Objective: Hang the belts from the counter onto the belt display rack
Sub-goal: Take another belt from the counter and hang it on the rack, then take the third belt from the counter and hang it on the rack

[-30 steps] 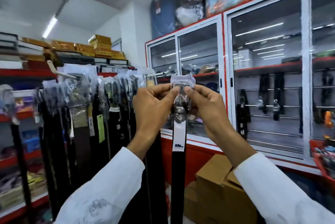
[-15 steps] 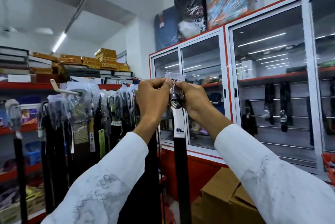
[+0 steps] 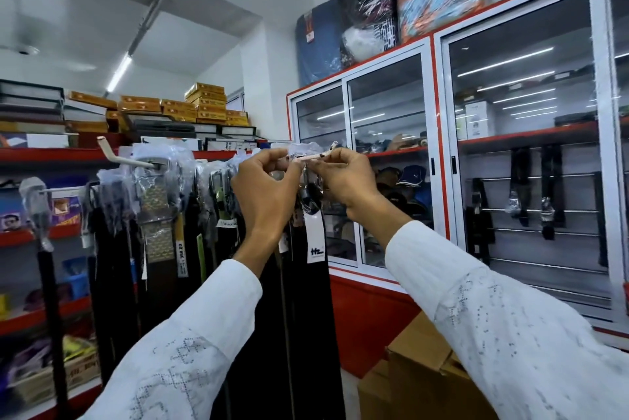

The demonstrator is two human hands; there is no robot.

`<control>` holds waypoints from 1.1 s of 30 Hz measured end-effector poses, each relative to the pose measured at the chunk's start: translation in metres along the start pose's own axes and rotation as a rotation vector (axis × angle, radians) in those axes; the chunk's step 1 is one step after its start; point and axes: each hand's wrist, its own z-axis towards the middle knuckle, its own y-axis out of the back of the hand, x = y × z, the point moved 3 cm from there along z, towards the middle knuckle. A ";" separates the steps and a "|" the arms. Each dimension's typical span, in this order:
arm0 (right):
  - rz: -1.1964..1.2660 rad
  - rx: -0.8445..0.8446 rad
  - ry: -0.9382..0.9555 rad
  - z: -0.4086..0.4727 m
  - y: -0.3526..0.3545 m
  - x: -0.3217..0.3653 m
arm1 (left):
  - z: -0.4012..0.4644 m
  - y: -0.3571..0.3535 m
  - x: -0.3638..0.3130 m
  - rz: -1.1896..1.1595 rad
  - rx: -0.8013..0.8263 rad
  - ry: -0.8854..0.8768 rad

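Note:
A black belt (image 3: pixel 315 283) with a white label hangs straight down from its plastic-wrapped buckle end. My left hand (image 3: pixel 265 195) and my right hand (image 3: pixel 347 181) both pinch that wrapped top. Between my fingertips a white rack peg (image 3: pixel 315 156) pokes through the wrapper, its tip pointing right. The belt display rack (image 3: pixel 129 161) stretches to the left with several dark belts (image 3: pixel 160 215) hanging from its white pegs. The counter is out of view.
Red shelves with stacked boxes (image 3: pixel 177 109) rise behind the rack on the left. A glass-door cabinet (image 3: pixel 439 133) with caps and hanging belts fills the right. Brown cardboard boxes (image 3: pixel 418 375) sit low under my right arm.
Both hands lifted the belt's wrapped top up and left, toward the rack. The white peg now shows through the wrapper between my fingertips.

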 end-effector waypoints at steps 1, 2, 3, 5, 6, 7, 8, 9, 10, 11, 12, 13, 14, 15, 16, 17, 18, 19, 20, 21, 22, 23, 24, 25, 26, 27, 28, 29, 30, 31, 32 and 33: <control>-0.040 0.000 0.037 -0.001 -0.001 0.001 | -0.001 0.002 0.001 0.020 -0.003 -0.034; -0.089 0.016 0.083 -0.004 -0.001 0.003 | -0.002 0.004 0.001 0.044 -0.006 -0.075; -0.158 0.043 0.140 -0.010 0.000 0.005 | -0.004 0.004 0.002 0.082 -0.008 -0.123; -0.324 0.103 0.244 -0.022 0.008 0.006 | -0.016 0.007 0.001 0.165 -0.003 -0.236; -0.399 0.120 0.278 -0.030 0.015 0.004 | -0.025 0.008 0.001 0.198 0.001 -0.295; -0.475 0.126 0.308 -0.041 0.024 0.002 | -0.036 0.010 0.002 0.232 0.005 -0.358; -0.558 0.113 0.345 -0.053 0.035 -0.003 | -0.048 0.011 0.004 0.273 0.014 -0.421; -0.646 0.081 0.388 -0.066 0.047 -0.010 | -0.062 0.013 0.006 0.318 0.030 -0.484; -0.745 0.036 0.415 -0.078 0.060 -0.016 | -0.075 0.014 0.009 0.358 0.053 -0.547; -0.847 -0.007 0.402 -0.094 0.074 -0.024 | -0.089 0.014 0.012 0.390 0.090 -0.605; -0.939 -0.041 0.370 -0.110 0.089 -0.030 | -0.104 0.014 0.016 0.415 0.138 -0.653; -1.028 -0.072 0.333 -0.128 0.104 -0.036 | -0.120 0.011 0.019 0.429 0.193 -0.688; -1.108 -0.094 0.292 -0.145 0.120 -0.042 | -0.136 0.009 0.021 0.426 0.240 -0.712; -1.184 -0.117 0.251 -0.162 0.133 -0.046 | -0.151 0.007 0.023 0.411 0.274 -0.730; -1.263 -0.150 0.211 -0.179 0.148 -0.053 | -0.167 0.003 0.024 0.373 0.305 -0.737; -1.341 -0.190 0.181 -0.195 0.161 -0.059 | -0.184 -0.003 0.024 0.329 0.334 -0.737; -1.402 -0.233 0.136 -0.211 0.175 -0.064 | -0.201 -0.010 0.023 0.285 0.371 -0.731; -1.446 -0.269 0.084 -0.228 0.188 -0.067 | -0.220 -0.019 0.021 0.246 0.416 -0.723; -1.473 -0.295 0.046 -0.242 0.197 -0.069 | -0.236 -0.027 0.019 0.220 0.466 -0.717; -1.504 -0.323 0.010 -0.259 0.208 -0.071 | -0.256 -0.036 0.016 0.185 0.534 -0.708; -1.540 -0.353 -0.024 -0.276 0.218 -0.072 | -0.275 -0.045 0.012 0.149 0.607 -0.699; -1.573 -0.380 -0.065 -0.294 0.227 -0.072 | -0.295 -0.054 0.007 0.116 0.686 -0.690; -1.599 -0.410 -0.115 -0.312 0.237 -0.071 | -0.315 -0.061 0.000 0.085 0.762 -0.677; -1.618 -0.432 -0.166 -0.327 0.244 -0.069 | -0.332 -0.068 -0.006 0.065 0.828 -0.666; -1.639 -0.458 -0.235 -0.346 0.252 -0.066 | -0.352 -0.073 -0.014 0.034 0.897 -0.660; -1.664 -0.483 -0.302 -0.363 0.258 -0.064 | -0.371 -0.077 -0.022 0.000 0.965 -0.658; -1.686 -0.505 -0.365 -0.381 0.265 -0.062 | -0.390 -0.080 -0.030 -0.037 1.029 -0.657; -1.703 -0.523 -0.425 -0.400 0.271 -0.059 | -0.409 -0.082 -0.038 -0.075 1.089 -0.653; -1.711 -0.535 -0.468 -0.415 0.276 -0.056 | -0.424 -0.083 -0.044 -0.106 1.132 -0.655; -1.718 -0.550 -0.518 -0.433 0.282 -0.052 | -0.442 -0.082 -0.052 -0.147 1.179 -0.659; -1.704 -0.563 -0.583 -0.452 0.290 -0.049 | -0.459 -0.082 -0.059 -0.187 1.230 -0.658; -1.673 -0.577 -0.666 -0.470 0.298 -0.046 | -0.475 -0.080 -0.065 -0.226 1.286 -0.650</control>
